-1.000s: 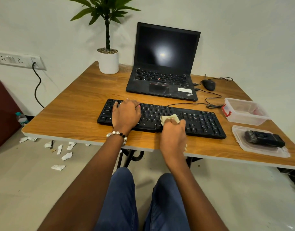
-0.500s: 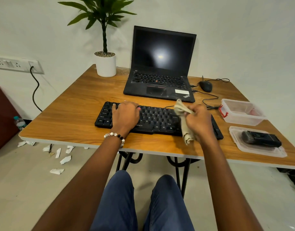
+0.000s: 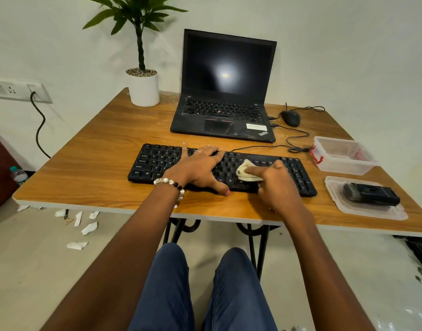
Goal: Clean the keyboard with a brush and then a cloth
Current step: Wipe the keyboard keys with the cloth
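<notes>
A black keyboard [image 3: 157, 161] lies across the near part of the wooden table [image 3: 85, 173]. My left hand [image 3: 200, 168] rests flat on its middle keys with the fingers spread, holding it down. My right hand [image 3: 274, 185] presses a small cream cloth [image 3: 244, 172] onto the keys right of centre, with the index finger stretched over the cloth. A black brush [image 3: 370, 194] lies on a clear plastic lid [image 3: 382, 211] at the table's right edge, away from both hands.
An open black laptop [image 3: 226, 91] stands behind the keyboard, a white potted plant [image 3: 144, 89] at the back left, a black mouse [image 3: 290, 117] with cables at the back right. A clear plastic box [image 3: 343, 156] sits right of the keyboard. Paper scraps litter the floor at left.
My right hand lifted the cloth off the keys and swung right, then came back down onto the keyboard right of centre. My left hand slid from the keyboard's left part toward its middle.
</notes>
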Demonstrator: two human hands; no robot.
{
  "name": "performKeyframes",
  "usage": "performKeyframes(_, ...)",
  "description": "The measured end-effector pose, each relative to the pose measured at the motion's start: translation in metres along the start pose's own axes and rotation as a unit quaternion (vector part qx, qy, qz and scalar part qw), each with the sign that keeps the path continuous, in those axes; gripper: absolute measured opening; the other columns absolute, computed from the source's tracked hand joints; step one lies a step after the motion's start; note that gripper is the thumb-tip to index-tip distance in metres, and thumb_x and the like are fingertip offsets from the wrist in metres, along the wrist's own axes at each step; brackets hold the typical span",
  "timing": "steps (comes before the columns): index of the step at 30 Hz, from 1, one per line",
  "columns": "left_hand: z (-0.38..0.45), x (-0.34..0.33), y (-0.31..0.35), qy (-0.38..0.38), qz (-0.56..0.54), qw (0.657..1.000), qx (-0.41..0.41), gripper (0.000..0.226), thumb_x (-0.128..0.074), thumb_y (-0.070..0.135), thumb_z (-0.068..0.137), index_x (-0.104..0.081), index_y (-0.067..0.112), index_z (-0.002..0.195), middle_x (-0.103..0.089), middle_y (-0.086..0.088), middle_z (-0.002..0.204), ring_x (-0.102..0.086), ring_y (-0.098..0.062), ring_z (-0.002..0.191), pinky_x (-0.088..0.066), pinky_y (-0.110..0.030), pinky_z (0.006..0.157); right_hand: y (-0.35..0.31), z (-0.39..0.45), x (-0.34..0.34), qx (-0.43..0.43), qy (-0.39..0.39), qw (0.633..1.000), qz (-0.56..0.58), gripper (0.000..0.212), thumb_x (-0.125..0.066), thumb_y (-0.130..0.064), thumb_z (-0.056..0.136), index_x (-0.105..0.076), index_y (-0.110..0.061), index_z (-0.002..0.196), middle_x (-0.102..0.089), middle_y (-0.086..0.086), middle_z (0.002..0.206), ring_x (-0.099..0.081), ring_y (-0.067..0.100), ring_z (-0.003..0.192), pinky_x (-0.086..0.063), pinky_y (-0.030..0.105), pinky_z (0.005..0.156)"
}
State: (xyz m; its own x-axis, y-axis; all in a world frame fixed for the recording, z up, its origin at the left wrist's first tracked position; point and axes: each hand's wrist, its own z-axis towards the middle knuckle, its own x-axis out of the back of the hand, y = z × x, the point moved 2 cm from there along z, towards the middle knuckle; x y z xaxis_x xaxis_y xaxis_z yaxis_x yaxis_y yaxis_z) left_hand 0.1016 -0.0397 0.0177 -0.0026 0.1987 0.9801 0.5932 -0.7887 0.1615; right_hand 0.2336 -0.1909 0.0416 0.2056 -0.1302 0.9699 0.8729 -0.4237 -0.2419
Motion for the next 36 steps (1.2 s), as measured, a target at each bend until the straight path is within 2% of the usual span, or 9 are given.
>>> performKeyframes(3, 0.001, -0.004, 0.002, 0.017, -0.002, 1.000, 0.004, 0.123, -0.061, 0.081, 0.063, -0.002, 0.024, 0.155, 0.000, 0.002, 0.162, 0.000, -0.021, 0.149, 0.016, -0.068, 0.108, -0.003, 0.003, -0.005, -0.050, 0.044, 0.998, 0.011, 0.054, -0.062, -0.014, 0.093, -0.050, -0.032, 0.142, -0.040, 0.010, 0.131, -0.052, 0.026, 0.113, -0.047, 0.037, 0.099)
performKeyframes(11, 0.002, -0.002, 0.006, 0.021, -0.006, 1.000, 0.013, 0.127, -0.064, 0.079, 0.062, 0.000, 0.020, 0.155, -0.003, 0.001, 0.162, -0.001, -0.024, 0.148, 0.013, -0.067, 0.110, -0.011, -0.012, -0.016, 0.059, 0.023, 0.998, 0.022, 0.056, -0.060, -0.009, 0.093, -0.049, -0.035, 0.142, -0.032, -0.003, 0.107, -0.040, 0.012, 0.092, -0.042, 0.024, 0.085)
performKeyframes(17, 0.005, 0.002, 0.007, 0.009, -0.027, 1.000, 0.008, 0.130, -0.068, 0.077, 0.059, -0.003, 0.020, 0.155, -0.006, 0.000, 0.161, -0.001, -0.026, 0.148, 0.012, -0.065, 0.112, 0.004, -0.008, -0.006, -0.039, 0.061, 0.997, 0.019, 0.050, -0.058, -0.012, 0.095, -0.052, -0.030, 0.141, -0.040, 0.008, 0.128, -0.053, 0.023, 0.107, -0.048, 0.037, 0.095)
performKeyframes(20, 0.005, 0.002, 0.006, 0.012, -0.027, 1.000, 0.008, 0.131, -0.069, 0.077, 0.058, -0.002, 0.019, 0.155, -0.006, 0.000, 0.160, -0.002, -0.026, 0.147, 0.011, -0.065, 0.112, -0.018, -0.014, -0.019, -0.005, 0.051, 0.997, 0.055, 0.050, -0.057, -0.013, 0.095, -0.050, -0.029, 0.142, -0.038, 0.003, 0.118, -0.046, 0.013, 0.093, -0.047, 0.031, 0.088)
performKeyframes(24, 0.006, 0.001, 0.005, 0.006, -0.033, 0.999, 0.008, 0.133, -0.069, 0.077, 0.057, -0.001, 0.018, 0.155, -0.006, 0.001, 0.160, -0.002, -0.026, 0.147, 0.011, -0.064, 0.112, -0.018, -0.012, -0.007, 0.071, 0.003, 0.995, 0.075, 0.054, -0.054, 0.000, 0.093, -0.054, -0.030, 0.139, -0.047, 0.007, 0.121, -0.047, 0.015, 0.101, -0.043, 0.022, 0.088)
performKeyframes(27, 0.006, 0.002, 0.005, -0.003, -0.042, 0.999, 0.008, 0.134, -0.070, 0.077, 0.057, 0.000, 0.018, 0.155, -0.004, 0.001, 0.160, 0.000, -0.027, 0.147, 0.013, -0.064, 0.112, 0.002, 0.010, 0.013, 0.054, 0.005, 0.991, 0.122, 0.042, -0.055, 0.003, 0.093, -0.064, -0.019, 0.128, -0.064, 0.007, 0.125, -0.053, 0.009, 0.091, -0.041, 0.011, 0.066)
performKeyframes(31, 0.005, 0.004, 0.004, -0.006, -0.048, 0.999, 0.015, 0.136, -0.070, 0.076, 0.057, 0.005, 0.020, 0.155, -0.002, 0.001, 0.161, 0.003, -0.027, 0.148, 0.015, -0.062, 0.112, 0.014, 0.051, 0.020, -0.042, 0.149, 0.981, 0.114, 0.038, -0.056, 0.000, 0.091, -0.065, -0.011, 0.126, -0.070, 0.013, 0.112, -0.062, 0.022, 0.092, -0.051, 0.031, 0.072)
performKeyframes(34, 0.006, 0.004, 0.005, -0.011, -0.049, 0.998, 0.022, 0.139, -0.071, 0.076, 0.055, 0.009, 0.020, 0.154, 0.001, -0.001, 0.161, 0.005, -0.027, 0.148, 0.015, -0.060, 0.113, -0.004, 0.070, 0.000, -0.031, 0.119, 0.988, 0.097, 0.029, -0.057, -0.005, 0.092, -0.069, -0.012, 0.117, -0.067, 0.010, 0.098, -0.062, 0.026, 0.096, -0.052, 0.033, 0.071)
performKeyframes(36, 0.006, 0.004, 0.005, -0.011, -0.049, 0.998, 0.026, 0.142, -0.072, 0.077, 0.054, 0.012, 0.020, 0.154, 0.002, -0.003, 0.162, 0.007, -0.028, 0.148, 0.015, -0.060, 0.113, -0.020, 0.072, -0.014, -0.010, 0.099, 0.992, 0.071, 0.032, -0.058, -0.010, 0.092, -0.066, -0.016, 0.123, -0.063, 0.012, 0.110, -0.056, 0.028, 0.110, -0.051, 0.038, 0.082)
